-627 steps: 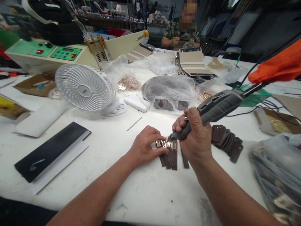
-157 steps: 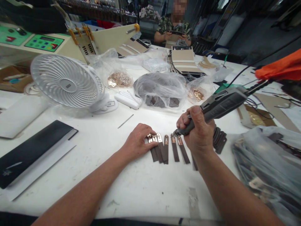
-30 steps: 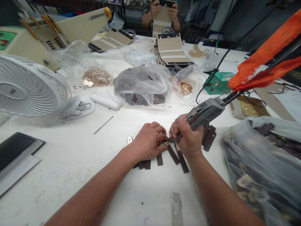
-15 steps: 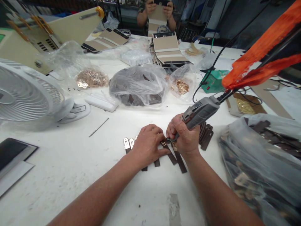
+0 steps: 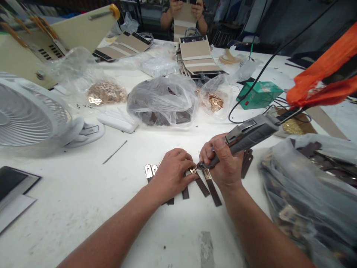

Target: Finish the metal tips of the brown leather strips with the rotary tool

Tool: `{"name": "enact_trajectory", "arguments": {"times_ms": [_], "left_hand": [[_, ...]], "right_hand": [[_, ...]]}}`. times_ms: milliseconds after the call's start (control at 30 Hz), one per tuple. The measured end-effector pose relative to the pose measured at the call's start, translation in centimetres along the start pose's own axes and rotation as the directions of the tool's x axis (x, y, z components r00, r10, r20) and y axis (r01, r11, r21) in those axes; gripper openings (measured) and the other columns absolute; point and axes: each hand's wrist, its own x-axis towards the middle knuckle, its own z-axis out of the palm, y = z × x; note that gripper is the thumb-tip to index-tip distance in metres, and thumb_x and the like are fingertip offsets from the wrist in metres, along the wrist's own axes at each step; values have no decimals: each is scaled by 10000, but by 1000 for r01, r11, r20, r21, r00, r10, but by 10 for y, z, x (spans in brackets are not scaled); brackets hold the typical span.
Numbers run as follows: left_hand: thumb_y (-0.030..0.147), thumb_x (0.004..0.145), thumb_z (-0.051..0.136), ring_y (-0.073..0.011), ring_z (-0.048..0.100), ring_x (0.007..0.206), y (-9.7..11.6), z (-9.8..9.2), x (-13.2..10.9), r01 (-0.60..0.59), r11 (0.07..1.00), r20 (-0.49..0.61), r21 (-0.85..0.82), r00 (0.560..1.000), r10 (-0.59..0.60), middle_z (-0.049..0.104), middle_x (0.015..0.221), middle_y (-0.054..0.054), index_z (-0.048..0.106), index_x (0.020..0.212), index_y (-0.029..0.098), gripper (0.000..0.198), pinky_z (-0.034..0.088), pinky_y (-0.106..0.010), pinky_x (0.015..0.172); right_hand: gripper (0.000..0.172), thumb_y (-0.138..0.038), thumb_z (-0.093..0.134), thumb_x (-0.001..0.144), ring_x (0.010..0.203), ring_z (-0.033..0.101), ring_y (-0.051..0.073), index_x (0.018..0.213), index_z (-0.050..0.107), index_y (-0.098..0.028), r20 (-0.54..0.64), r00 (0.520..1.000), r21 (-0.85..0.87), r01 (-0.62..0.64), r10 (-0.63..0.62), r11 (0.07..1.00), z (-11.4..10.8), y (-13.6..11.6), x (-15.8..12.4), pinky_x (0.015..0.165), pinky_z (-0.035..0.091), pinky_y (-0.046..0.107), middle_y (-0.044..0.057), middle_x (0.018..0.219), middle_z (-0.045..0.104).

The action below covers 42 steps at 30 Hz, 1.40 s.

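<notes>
My right hand [image 5: 223, 160] is wrapped around a grey electric screwdriver [image 5: 248, 134], tilted so its tip points down and left. That tip is at the gold metal end of a dark brown strap [image 5: 202, 187]. The thumb and index finger of my left hand [image 5: 175, 173] pinch the same strap by its metal end. Another brown strap [image 5: 214, 191] with a gold plate lies to its right, below my right hand. More straps with metal ends [image 5: 148, 171] lie partly hidden under my left hand. Plain brown straps [image 5: 247, 163] sit behind my right hand.
A plastic bag of dark parts [image 5: 164, 102] and bags of gold fittings [image 5: 107, 93] stand behind. A large bag of straps [image 5: 306, 193] is at right, a fan [image 5: 30, 111] at left. A thin metal rod [image 5: 115, 152] lies on the table. A person [image 5: 184, 15] sits opposite.
The screwdriver has tilted lower, its rear end swinging right and down along with the orange wrap. Its tip now shows beside the strap's metal end. My left hand stays nearly still.
</notes>
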Motion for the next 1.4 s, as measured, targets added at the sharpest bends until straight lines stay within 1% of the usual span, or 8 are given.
{"name": "enact_trajectory", "arguments": {"times_ms": [133, 267, 533, 733, 867, 1033, 1267, 1400], "left_hand": [[455, 971, 658, -228, 566, 1089, 1, 0, 1, 13, 1000, 19, 1, 1000, -13, 715, 1087, -30, 782, 1046, 228, 270, 437, -451, 1025], [386, 988, 632, -229, 570, 1091, 2, -1, 2, 7, 1000, 30, 10, 1000, -7, 718, 1085, -34, 784, 1059, 232, 228, 430, -457, 1037], [312, 995, 580, -241, 550, 1178, 5, -9, 0, -7, 999, 74, 38, 997, 4, 710, 1117, -28, 766, 1090, 235, 223, 402, -465, 1080], [241, 934, 608, -234, 537, 1199, 1, -14, -1, -50, 997, 120, 50, 992, 43, 687, 1151, -24, 742, 1152, 253, 256, 380, -453, 1111], [286, 982, 571, -227, 537, 1196, -1, -15, -1, -63, 996, 134, 65, 989, 54, 677, 1164, -25, 732, 1155, 254, 239, 388, -446, 1099], [333, 1029, 533, -230, 552, 1177, -3, -17, 3, -67, 996, 153, 55, 987, 58, 682, 1175, -43, 745, 1148, 250, 257, 404, -446, 1073], [332, 1017, 574, -238, 554, 1168, -2, -18, 8, -50, 996, 171, 69, 984, 38, 688, 1161, -43, 756, 1124, 243, 229, 415, -441, 1061], [333, 1025, 558, -227, 549, 1155, -2, -18, 7, -57, 996, 173, 69, 984, 45, 681, 1163, -30, 749, 1124, 255, 229, 414, -437, 1055]], "right_hand": [[424, -455, 782, 904, 474, 489, 89, 860, 474, -167, -12, 1000, -18, -21, 21, 1000, 0, -1, 0, 471, 431, 216, -52, 585, 465], [461, -501, 786, 889, 479, 487, 87, 866, 466, -170, -24, 999, -58, -48, 47, 997, 0, -1, -1, 480, 439, 216, -55, 583, 459], [452, -501, 777, 890, 473, 481, 85, 860, 470, -171, -38, 999, -61, -33, 31, 998, 1, -3, -1, 478, 430, 215, -56, 576, 450], [460, -508, 782, 881, 467, 475, 85, 848, 474, -169, -53, 998, -66, -29, 25, 997, 1, -6, 0, 470, 424, 218, -54, 577, 452], [431, -476, 775, 897, 473, 484, 88, 844, 480, -166, -42, 999, -62, -11, 8, 998, 0, -6, 1, 470, 420, 216, -48, 579, 462], [458, -513, 771, 896, 477, 486, 88, 844, 476, -167, -41, 998, -84, -42, 39, 996, -2, -6, 1, 476, 438, 216, -50, 576, 455], [451, -504, 777, 895, 473, 489, 86, 861, 481, -165, -38, 998, -69, -59, 57, 996, -4, -6, 0, 483, 434, 213, -49, 583, 473], [439, -487, 781, 896, 471, 492, 87, 869, 485, -164, -37, 998, -49, -48, 46, 998, -5, -6, 0, 477, 431, 213, -50, 582, 473]]}}
